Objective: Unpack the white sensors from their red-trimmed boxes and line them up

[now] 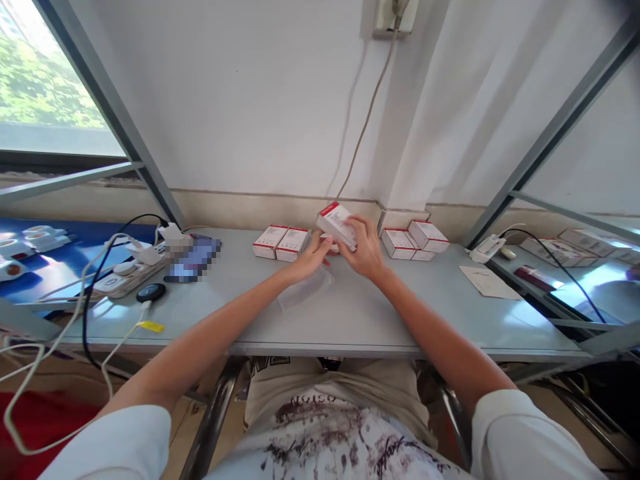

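Observation:
My right hand (367, 248) is closed around a small white carton with a red end (336, 220), holding it tilted above the table. Just left of it, my left hand (313, 257) has its fingers bent together by the carton's lower edge; what they grip is hidden. A clear plastic bag (305, 291) lies under my left hand, hard to make out against the table. Similar red-and-white cartons (271, 241) stand in a pair to the left. More of these cartons (399, 243) are grouped on the right, one of them resting on top of others.
On the left are a phone (193, 259), a power strip (130, 272) with plugs and cables, and a round black device (151, 292). A paper sheet (489, 283) and a white adapter (487, 249) lie right. Metal frame posts (545, 137) flank the grey table (370, 323).

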Demonstrator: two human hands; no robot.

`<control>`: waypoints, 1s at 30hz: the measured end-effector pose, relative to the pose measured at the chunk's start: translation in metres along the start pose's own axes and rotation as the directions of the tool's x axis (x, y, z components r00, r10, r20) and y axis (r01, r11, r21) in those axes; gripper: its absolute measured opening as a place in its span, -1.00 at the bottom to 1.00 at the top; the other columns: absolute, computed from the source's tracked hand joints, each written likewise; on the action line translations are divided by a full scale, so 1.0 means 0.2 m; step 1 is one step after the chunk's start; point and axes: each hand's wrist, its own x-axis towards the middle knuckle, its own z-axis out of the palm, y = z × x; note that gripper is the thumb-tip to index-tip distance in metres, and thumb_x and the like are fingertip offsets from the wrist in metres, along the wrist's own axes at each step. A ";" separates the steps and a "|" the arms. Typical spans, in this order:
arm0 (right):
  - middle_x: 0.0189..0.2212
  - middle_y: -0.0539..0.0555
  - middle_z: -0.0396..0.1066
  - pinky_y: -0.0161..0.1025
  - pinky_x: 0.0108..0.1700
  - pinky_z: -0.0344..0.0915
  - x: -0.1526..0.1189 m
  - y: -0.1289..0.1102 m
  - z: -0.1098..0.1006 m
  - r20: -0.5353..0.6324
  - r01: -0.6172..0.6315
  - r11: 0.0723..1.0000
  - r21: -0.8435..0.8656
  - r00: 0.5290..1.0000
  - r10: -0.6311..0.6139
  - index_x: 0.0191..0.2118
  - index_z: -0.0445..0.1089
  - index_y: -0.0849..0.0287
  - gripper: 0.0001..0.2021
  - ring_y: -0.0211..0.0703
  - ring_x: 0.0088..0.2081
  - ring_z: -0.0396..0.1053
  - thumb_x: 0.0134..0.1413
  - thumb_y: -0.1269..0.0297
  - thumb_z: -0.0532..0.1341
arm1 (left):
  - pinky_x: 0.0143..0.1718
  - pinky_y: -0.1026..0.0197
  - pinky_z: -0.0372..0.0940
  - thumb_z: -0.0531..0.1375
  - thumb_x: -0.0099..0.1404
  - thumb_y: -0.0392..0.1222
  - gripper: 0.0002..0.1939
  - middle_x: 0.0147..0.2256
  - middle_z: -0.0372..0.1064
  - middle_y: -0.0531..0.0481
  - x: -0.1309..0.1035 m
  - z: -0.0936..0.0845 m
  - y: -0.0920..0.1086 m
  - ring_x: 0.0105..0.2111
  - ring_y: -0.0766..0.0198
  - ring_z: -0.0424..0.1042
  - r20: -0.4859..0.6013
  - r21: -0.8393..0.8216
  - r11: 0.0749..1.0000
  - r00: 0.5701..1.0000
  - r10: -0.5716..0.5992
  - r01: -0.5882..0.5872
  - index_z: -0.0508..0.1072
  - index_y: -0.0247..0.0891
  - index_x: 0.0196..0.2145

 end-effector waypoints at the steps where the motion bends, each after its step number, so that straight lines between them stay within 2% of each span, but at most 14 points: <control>1: 0.23 0.33 0.33 0.31 0.31 0.30 0.00 -0.04 0.02 0.024 0.023 0.999 0.036 0.999 -0.023 0.28 0.30 0.06 -0.55 0.28 0.25 0.33 0.37 0.07 0.20 | -0.06 0.04 0.52 0.09 0.54 0.37 -0.37 0.32 0.31 -0.22 0.02 0.02 0.00 0.14 0.01 0.49 -0.025 -0.111 0.994 1.000 -0.007 0.004 0.25 -0.04 0.35; 4: 0.27 0.31 0.31 0.29 0.34 0.29 0.03 -0.13 0.07 0.018 0.046 0.984 0.171 0.999 -0.050 0.31 0.25 0.06 -0.54 0.24 0.30 0.29 0.41 0.04 0.17 | 0.05 0.00 0.54 0.15 0.52 0.34 -0.40 0.38 0.24 -0.15 0.04 0.07 0.02 0.21 0.02 0.45 -0.150 -0.325 0.945 0.989 -0.005 -0.045 0.23 0.03 0.34; 7: 0.21 0.25 0.36 0.21 0.32 0.34 0.06 -0.14 0.08 0.003 -0.008 0.965 0.261 1.000 0.008 0.24 0.31 0.02 -0.63 0.15 0.29 0.33 0.50 0.01 0.05 | 0.06 -0.04 0.56 0.23 0.49 0.30 -0.39 0.38 0.24 -0.13 0.05 0.07 0.04 0.21 0.03 0.45 -0.229 -0.360 0.929 0.973 -0.006 -0.079 0.20 0.03 0.32; 10: 0.07 0.21 0.41 0.07 0.11 0.50 0.08 -0.10 0.08 -0.038 -0.141 0.940 0.309 0.986 0.161 0.14 0.36 0.04 -0.66 0.04 0.02 0.47 0.53 -0.01 0.02 | 0.03 -0.10 0.58 0.24 0.49 0.27 -0.42 0.32 0.33 -0.13 0.04 0.05 0.03 0.15 0.01 0.50 -0.222 -0.353 0.935 0.974 -0.039 -0.043 0.23 -0.01 0.28; 12: 0.06 0.22 0.40 0.00 -0.04 0.53 0.07 -0.05 0.08 -0.064 -0.213 0.922 0.324 0.967 0.246 0.16 0.36 0.07 -0.63 -0.06 -0.18 0.47 0.50 -0.05 0.08 | 0.07 -0.11 0.56 0.22 0.51 0.24 -0.50 0.28 0.38 -0.13 0.02 0.05 0.00 0.14 0.01 0.52 -0.230 -0.329 0.944 0.972 -0.047 -0.032 0.28 -0.04 0.23; 14: 0.10 0.25 0.39 -0.02 -0.11 0.53 0.03 0.00 0.08 -0.073 -0.254 0.908 0.333 0.953 0.294 0.21 0.34 0.11 -0.56 -0.11 -0.27 0.43 0.48 -0.08 0.11 | 0.13 -0.08 0.51 0.22 0.52 0.18 -0.53 0.25 0.42 -0.13 0.01 0.04 -0.03 0.16 0.04 0.51 -0.274 -0.259 0.963 0.962 -0.004 -0.070 0.28 -0.06 0.22; 17: 0.23 0.28 0.36 -0.06 -0.13 0.51 -0.01 0.05 0.06 -0.028 -0.307 0.867 0.392 0.938 0.345 0.35 0.26 0.10 -0.42 -0.09 -0.19 0.46 0.45 -0.17 0.13 | 0.12 -0.01 0.47 0.24 0.52 0.17 -0.47 0.14 0.51 -0.15 -0.01 0.02 -0.05 0.10 0.09 0.53 -0.312 -0.081 0.989 0.945 0.094 -0.125 0.26 -0.10 0.28; 20: 0.21 0.23 0.43 -0.12 -0.13 0.49 -0.02 0.06 0.04 0.055 -0.382 0.766 0.517 0.908 0.415 0.36 0.28 0.06 -0.37 -0.05 -0.09 0.49 0.43 -0.26 0.10 | 0.13 0.03 0.42 0.26 0.50 0.18 -0.50 0.10 0.54 -0.15 -0.01 0.00 -0.04 0.09 0.08 0.52 -0.297 0.157 0.976 0.936 0.191 -0.149 0.43 -0.14 0.23; 23: -0.12 0.13 0.56 -0.16 -0.13 0.43 0.00 0.05 0.04 0.167 -0.459 0.653 0.603 0.873 0.459 0.03 0.52 0.10 -0.43 -0.06 -0.16 0.48 0.38 -0.33 0.12 | 0.18 0.06 0.36 0.23 0.53 0.16 -0.58 0.14 0.54 -0.13 -0.02 -0.03 -0.03 0.15 0.07 0.49 -0.260 0.274 0.947 0.935 0.240 -0.167 0.57 -0.14 0.13; 26: -0.41 0.03 0.44 -0.20 -0.31 0.34 0.01 0.04 0.05 0.264 -0.539 0.552 0.636 0.824 0.501 -0.31 0.47 0.10 -0.41 -0.15 -0.36 0.38 0.31 -0.39 0.15 | 0.11 0.06 0.40 0.17 0.56 0.18 -0.58 0.07 0.57 -0.13 -0.02 -0.05 -0.04 0.08 0.08 0.53 -0.265 0.291 0.947 0.939 0.218 -0.137 0.56 -0.16 0.11; 28: -0.49 0.00 0.38 -0.22 -0.40 0.28 0.00 0.04 0.07 0.275 -0.572 0.491 0.657 0.788 0.551 -0.37 0.42 0.09 -0.38 -0.18 -0.44 0.32 0.26 -0.45 0.16 | 0.15 0.02 0.39 0.18 0.56 0.17 -0.58 0.06 0.54 -0.14 -0.03 -0.06 -0.04 0.08 0.08 0.51 -0.281 0.365 0.917 0.921 0.271 -0.159 0.52 -0.16 0.14; 30: -0.49 0.00 0.40 -0.22 -0.43 0.30 0.00 0.04 0.10 0.262 -0.591 0.439 0.677 0.751 0.607 -0.37 0.43 0.09 -0.35 -0.19 -0.46 0.33 0.23 -0.49 0.15 | 0.25 -0.05 0.33 0.28 0.49 0.17 -0.51 0.14 0.44 -0.16 -0.03 -0.07 -0.04 0.17 0.03 0.44 -0.235 0.506 0.834 0.895 0.380 -0.222 0.45 -0.14 0.21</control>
